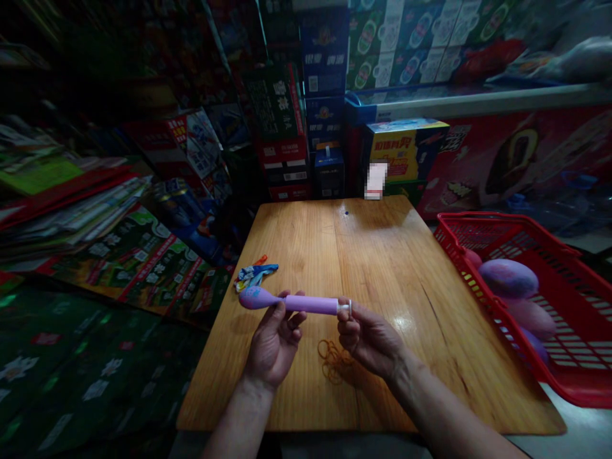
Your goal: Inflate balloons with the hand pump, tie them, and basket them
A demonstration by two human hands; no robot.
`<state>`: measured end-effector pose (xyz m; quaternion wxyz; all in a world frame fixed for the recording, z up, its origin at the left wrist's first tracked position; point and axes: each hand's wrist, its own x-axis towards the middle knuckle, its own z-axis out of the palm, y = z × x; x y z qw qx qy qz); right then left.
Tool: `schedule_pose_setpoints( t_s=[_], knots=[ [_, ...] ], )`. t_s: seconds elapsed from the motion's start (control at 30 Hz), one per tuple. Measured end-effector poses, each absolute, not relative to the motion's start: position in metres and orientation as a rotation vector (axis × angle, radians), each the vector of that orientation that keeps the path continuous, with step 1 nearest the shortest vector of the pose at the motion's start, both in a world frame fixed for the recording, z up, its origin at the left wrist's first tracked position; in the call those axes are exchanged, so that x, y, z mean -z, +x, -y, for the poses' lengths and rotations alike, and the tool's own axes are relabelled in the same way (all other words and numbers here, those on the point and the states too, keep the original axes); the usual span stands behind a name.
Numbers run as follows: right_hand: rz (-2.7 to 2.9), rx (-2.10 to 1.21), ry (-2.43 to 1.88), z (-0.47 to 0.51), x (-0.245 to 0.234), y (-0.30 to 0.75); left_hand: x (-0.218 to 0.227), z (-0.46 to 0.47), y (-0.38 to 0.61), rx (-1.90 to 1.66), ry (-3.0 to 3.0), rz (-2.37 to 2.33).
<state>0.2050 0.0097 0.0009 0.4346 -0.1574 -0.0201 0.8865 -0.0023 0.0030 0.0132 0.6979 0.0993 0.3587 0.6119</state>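
A purple hand balloon pump lies level across both hands above the wooden table. On its left end sits a small, partly inflated purple balloon with bluish print. My left hand pinches the balloon's neck where it meets the pump's nozzle. My right hand is closed around the white plunger handle at the other end, which is pushed close to the barrel. Behind the balloon lies a small pile of flat balloons in blue, white and orange. Tan rubber bands lie between my forearms.
To the right stands a red plastic basket holding several inflated balloons. Stacked cartons line the table's far edge. Green boxes and a paper pile crowd the left side. A tiny dark object is near the back.
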Motion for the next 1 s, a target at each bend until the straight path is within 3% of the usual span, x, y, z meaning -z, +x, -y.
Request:
schedule_pose_setpoints(
  t_s=[0.33, 1.0],
  knots=[
    [0.010, -2.122, -0.313, -0.022, -0.012, 0.225, -0.023, -0.014, -0.018, -1.561, 0.196, -0.693],
    [-0.100, -2.227, -0.324, -0.009, -0.001, 0.203, -0.018, -0.004, 0.002, -1.460, 0.301, -0.711]
  ],
)
